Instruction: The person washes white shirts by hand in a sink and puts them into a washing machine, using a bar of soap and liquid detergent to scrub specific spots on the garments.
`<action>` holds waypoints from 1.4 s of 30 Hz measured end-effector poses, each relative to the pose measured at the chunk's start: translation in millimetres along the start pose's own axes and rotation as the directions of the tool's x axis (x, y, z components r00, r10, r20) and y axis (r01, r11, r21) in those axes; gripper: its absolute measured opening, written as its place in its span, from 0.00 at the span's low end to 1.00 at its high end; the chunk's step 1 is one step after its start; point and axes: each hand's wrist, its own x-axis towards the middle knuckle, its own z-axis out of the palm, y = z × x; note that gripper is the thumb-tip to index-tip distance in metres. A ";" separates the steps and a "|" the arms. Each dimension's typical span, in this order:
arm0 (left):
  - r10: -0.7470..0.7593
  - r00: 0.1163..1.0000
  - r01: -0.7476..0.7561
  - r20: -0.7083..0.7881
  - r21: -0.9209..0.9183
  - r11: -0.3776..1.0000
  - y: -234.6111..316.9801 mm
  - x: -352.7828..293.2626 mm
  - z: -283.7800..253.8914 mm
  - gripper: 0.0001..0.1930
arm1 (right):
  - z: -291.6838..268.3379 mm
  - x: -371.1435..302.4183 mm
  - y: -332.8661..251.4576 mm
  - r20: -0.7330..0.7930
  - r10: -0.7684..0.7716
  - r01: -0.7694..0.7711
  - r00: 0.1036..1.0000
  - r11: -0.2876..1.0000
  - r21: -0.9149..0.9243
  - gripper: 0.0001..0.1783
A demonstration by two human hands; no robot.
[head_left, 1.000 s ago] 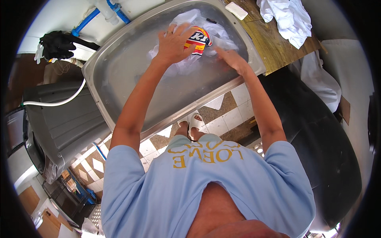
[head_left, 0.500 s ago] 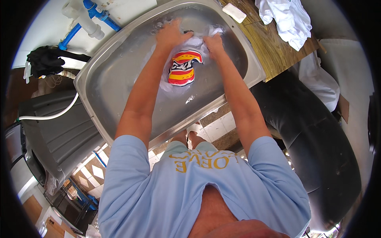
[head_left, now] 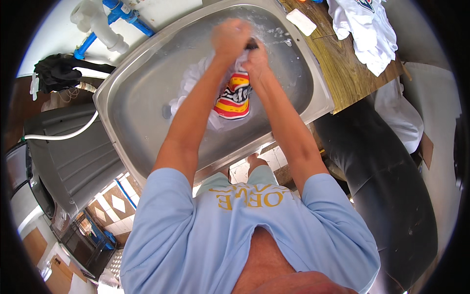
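1. Well, I see the white garment in the middle of the sink, print upward.
2. My right hand has its grip curled closed on the garment's far end.
3. My left hand (badly blurred) is beside it, toward the far edge; I cannot tell how open its grip is or what it holds.

A grey metal basin contained water and a bunched white garment with a red-and-yellow print. Beside the basin, a wood-grain tabletop bore a white block near its basin-side edge and, apart from it, a crumpled white cloth.
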 end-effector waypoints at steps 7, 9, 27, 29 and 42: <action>-0.064 0.997 0.058 -0.042 -0.133 0.989 12.0 -19.8 6.6 0.13 | -6.5 5.4 -7.2 0.079 0.076 -0.087 0.994 0.986 0.144 0.14; -0.212 0.974 0.210 -0.083 -0.038 0.977 -13.9 -19.4 -3.5 0.14 | 24.3 -19.0 -20.1 -0.253 0.168 -0.191 0.953 0.979 -0.068 0.17; -0.206 0.944 0.191 0.259 0.082 0.978 -45.0 -25.0 -58.1 0.18 | -1.5 29.6 -56.7 0.742 0.167 0.759 0.649 -0.205 -0.617 0.22; -0.157 0.903 0.243 0.401 -0.173 0.954 -15.7 4.2 -76.9 0.28 | 14.2 16.9 -58.0 0.752 0.171 0.754 0.636 0.067 -0.653 0.22; -0.223 0.945 0.214 0.240 0.065 0.975 53.7 -86.9 -96.6 0.67 | 218.4 -135.1 -202.6 0.828 0.022 0.545 0.560 0.743 -0.389 0.09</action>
